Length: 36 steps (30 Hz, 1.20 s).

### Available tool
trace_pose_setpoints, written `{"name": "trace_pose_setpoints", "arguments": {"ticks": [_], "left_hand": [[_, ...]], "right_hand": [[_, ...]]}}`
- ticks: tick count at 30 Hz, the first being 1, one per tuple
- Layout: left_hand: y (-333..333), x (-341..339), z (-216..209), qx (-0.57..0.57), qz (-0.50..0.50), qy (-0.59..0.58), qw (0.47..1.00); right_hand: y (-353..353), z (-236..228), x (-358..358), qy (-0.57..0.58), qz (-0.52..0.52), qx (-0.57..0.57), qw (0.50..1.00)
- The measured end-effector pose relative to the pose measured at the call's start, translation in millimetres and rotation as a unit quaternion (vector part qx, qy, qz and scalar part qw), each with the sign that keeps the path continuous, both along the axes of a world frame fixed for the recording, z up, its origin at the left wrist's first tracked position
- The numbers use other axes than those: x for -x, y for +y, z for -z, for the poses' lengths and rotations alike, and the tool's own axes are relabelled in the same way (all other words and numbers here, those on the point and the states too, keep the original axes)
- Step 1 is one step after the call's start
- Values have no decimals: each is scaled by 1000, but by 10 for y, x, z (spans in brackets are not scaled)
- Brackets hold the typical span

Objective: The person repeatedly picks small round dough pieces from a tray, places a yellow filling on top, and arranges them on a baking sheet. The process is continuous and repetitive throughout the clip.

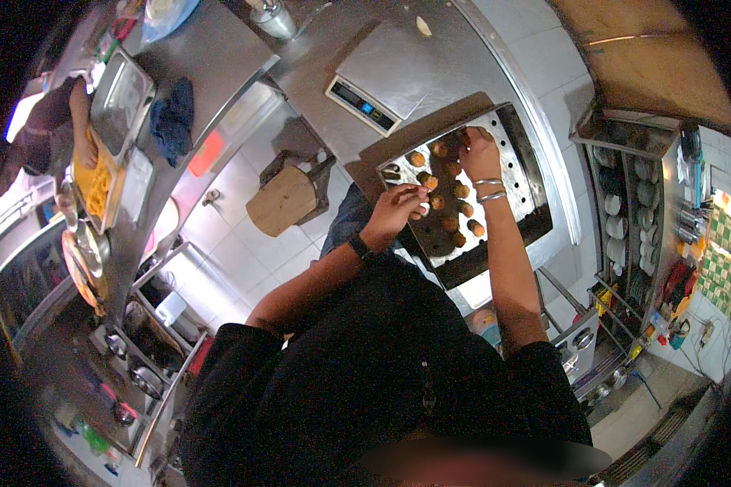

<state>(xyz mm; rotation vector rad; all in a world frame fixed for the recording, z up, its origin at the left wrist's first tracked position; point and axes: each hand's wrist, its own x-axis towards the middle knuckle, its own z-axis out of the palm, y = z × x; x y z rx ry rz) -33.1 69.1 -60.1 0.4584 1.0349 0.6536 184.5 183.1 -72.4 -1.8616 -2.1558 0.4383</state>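
A dark-rimmed metal tray (536, 223) with a shiny, hole-punched surface lies in front of me. Rows of small browned balls (460, 191), orange-brown with darker greenish patches, stand on it. Over the tray's left side is my left hand (398, 213), its fingers drawn together beside one orange-and-green ball (429, 183). What those fingertips pinch is too small to make out. My right hand (480, 154), with bangles at the wrist, reaches the far end of the rows. Its fingers point down, closed, and hide whatever is between them.
A digital scale (364, 104) sits on the steel counter beyond the tray. Left of me, a wooden stool (283, 201) stands on the tiled floor. At the far left another person's hand (85, 152) is over yellow food strips. A dish rack (625, 203) stands right.
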Motion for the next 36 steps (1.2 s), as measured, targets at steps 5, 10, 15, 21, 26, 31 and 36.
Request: {"name": "trace_pose_setpoints", "arguments": {"ticks": [5,10,15,21,26,31,36], "left_hand": [[-17,24,22,-28,1,8,1000],[-16,27,-10,-47,-6,-2,999],[-37,25,-29,-37,-2,0,999],[-105,23,-64,-52,-10,6,999],[-167,18,-66,-37,-2,3,999],[-300,-149,-227,-65,16,13,998],[-635,-530,-366,-80,152,-16,985]], "right_hand": [[77,84,-19,8,-7,22,1000],[88,145,-18,-28,-11,28,999],[93,411,-106,-21,-16,8,1000],[38,321,-31,-18,-10,2,1000],[-118,-74,-132,-49,33,1,998],[-800,-1124,-576,-19,137,-91,986],[-2251,-1124,-1287,8,307,-70,949]]}}
